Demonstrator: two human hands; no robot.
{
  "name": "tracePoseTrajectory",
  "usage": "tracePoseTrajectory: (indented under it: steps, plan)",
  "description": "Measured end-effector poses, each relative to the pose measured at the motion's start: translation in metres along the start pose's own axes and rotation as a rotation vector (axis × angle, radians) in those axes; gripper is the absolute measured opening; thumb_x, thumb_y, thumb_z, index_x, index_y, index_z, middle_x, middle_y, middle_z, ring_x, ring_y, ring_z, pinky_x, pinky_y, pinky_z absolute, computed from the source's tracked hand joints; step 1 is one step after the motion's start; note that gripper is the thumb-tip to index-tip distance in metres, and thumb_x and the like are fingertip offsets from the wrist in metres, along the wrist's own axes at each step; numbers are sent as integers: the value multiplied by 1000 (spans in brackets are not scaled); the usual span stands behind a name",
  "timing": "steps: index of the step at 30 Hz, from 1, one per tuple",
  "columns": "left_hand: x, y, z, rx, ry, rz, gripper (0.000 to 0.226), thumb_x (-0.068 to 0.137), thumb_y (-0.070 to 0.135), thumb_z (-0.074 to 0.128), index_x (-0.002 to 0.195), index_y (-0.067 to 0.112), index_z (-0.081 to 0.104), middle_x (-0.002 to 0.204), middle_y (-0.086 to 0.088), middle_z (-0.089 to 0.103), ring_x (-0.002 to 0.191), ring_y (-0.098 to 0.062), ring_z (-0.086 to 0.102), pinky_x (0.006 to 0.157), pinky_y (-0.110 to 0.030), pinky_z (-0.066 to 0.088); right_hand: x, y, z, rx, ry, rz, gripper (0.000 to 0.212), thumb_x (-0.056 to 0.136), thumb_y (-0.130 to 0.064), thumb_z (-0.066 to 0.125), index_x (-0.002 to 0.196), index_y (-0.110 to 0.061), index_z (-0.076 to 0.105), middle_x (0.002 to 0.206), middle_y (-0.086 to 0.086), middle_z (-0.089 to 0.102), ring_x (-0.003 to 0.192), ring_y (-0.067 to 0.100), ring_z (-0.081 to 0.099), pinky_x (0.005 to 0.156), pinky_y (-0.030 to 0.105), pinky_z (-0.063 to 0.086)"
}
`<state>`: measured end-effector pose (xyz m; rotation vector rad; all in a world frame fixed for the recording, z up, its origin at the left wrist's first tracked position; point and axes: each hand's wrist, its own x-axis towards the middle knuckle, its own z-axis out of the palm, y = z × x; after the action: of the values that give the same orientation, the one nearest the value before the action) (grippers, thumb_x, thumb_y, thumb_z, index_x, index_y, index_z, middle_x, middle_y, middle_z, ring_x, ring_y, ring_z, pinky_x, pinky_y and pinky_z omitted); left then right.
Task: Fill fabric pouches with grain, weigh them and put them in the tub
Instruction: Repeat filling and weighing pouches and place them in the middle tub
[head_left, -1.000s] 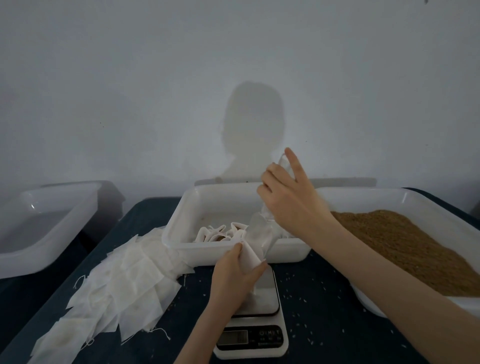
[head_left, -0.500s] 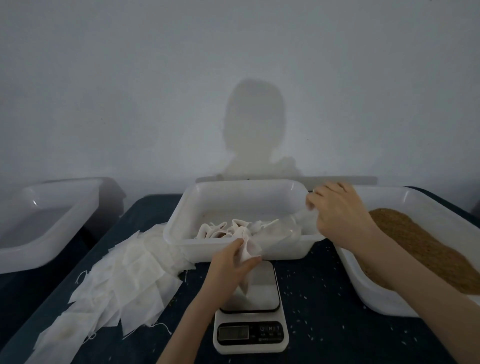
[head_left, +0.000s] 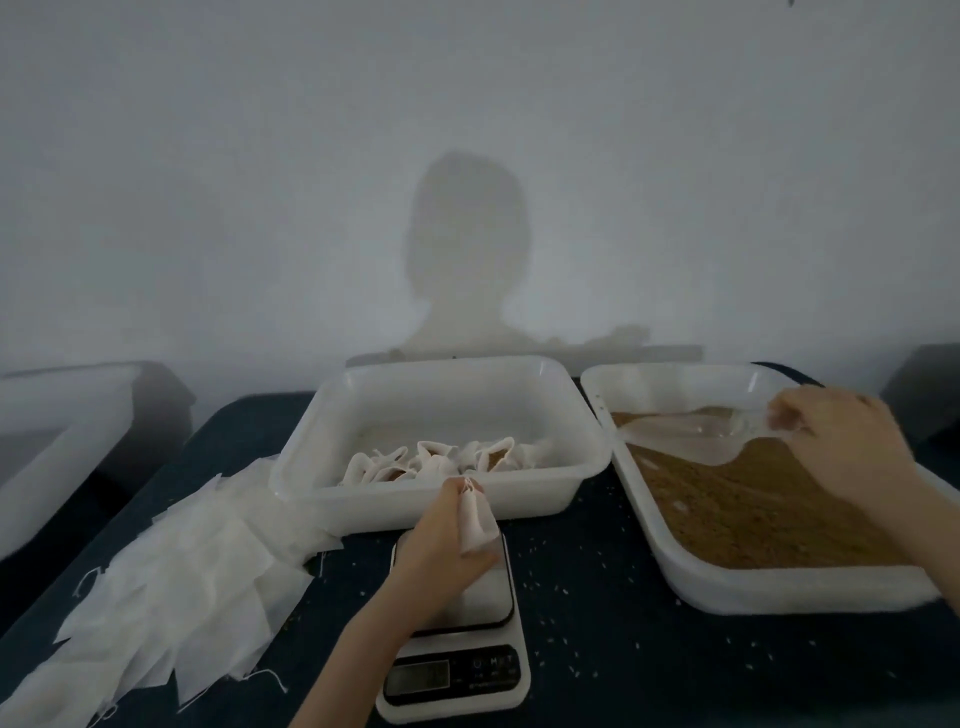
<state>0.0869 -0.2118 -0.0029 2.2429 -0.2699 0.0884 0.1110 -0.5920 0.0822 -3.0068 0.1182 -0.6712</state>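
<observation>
Pouch (head_left: 477, 519) in left hand's (head_left: 441, 545) fingers

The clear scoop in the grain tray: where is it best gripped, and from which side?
By its narrow handle at the far right end, coming from the right, as the right hand does now. The clear scoop lies with its wide bowl pointing left over the grain, handle toward that hand.

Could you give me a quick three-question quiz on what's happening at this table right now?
1. True or false: the left hand holds a pouch above the scale.
2. The right hand holds the clear scoop over: A) the grain tub B) the pile of empty pouches C) the scale
3. Fill in: filled pouches lie in the ___ tub.

Key: 1 true; 2 A; 3 middle.
</observation>
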Motion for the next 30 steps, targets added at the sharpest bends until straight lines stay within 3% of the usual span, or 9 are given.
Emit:
tracePoseTrajectory:
  steps: [3, 6, 11, 13, 16, 24, 30]
  plan:
    - [1, 1, 5, -50, -15, 36, 33, 85, 13, 64, 100, 32, 42, 86, 8, 54, 73, 2, 55, 67, -19, 49, -3, 36, 9, -84, -106, 63, 16, 88, -9, 56, 84, -24, 59, 79, -5, 61, 73, 16, 58, 80, 36, 46]
    - [3, 0, 11, -80, 21, 57, 34, 82, 6, 63, 91, 33, 45, 79, 9, 57, 68, 5, 55, 63, -14, 46, -5, 56, 22, -185, -249, 71, 19, 92, -19, 50, 80, -33, 53, 71, -11, 56, 64, 3, 52, 71, 26, 40]
    - [4, 0, 17, -73, 11, 51, 35, 82, 8, 66, 96, 35, 47, 83, 6, 60, 78, 5, 58, 65, -8, 46, 4, 70, 40, -492, -314, -45, 13, 85, -30, 52, 76, -41, 52, 72, -19, 45, 72, 0, 46, 73, 21, 34]
    - [3, 1, 17, -99, -5, 56, 35, 83, 7, 65, 99, 33, 47, 86, 5, 60, 79, 5, 59, 66, -8, 46, 6, 72, 44, -543, -310, -82, 21, 81, -28, 55, 88, -47, 60, 77, -21, 46, 77, 0, 44, 74, 21, 30]
    - [3, 3, 16, -117, -8, 48, 36, 84, 6, 65, 101, 33, 47, 85, 5, 59, 74, 8, 57, 62, -8, 44, 10, 70, 50, -600, -290, -159, 38, 81, -31, 60, 109, -55, 58, 102, -24, 51, 100, 1, 46, 83, 24, 27]
    - [6, 2, 20, -132, -24, 36, 42, 83, 7, 66, 106, 36, 47, 84, 1, 61, 70, -1, 59, 61, -16, 49, 17, 59, 55, -318, -336, -234, 56, 80, -11, 62, 115, -55, 57, 111, -28, 48, 103, -1, 41, 94, 24, 27]
    - [6, 3, 22, -121, -40, 32, 45, 83, 8, 68, 109, 38, 46, 86, -3, 61, 72, -3, 59, 63, -17, 49, 10, 64, 64, -43, -380, -207, 51, 83, -2, 57, 104, -46, 67, 100, -24, 56, 91, -1, 47, 86, 23, 36]
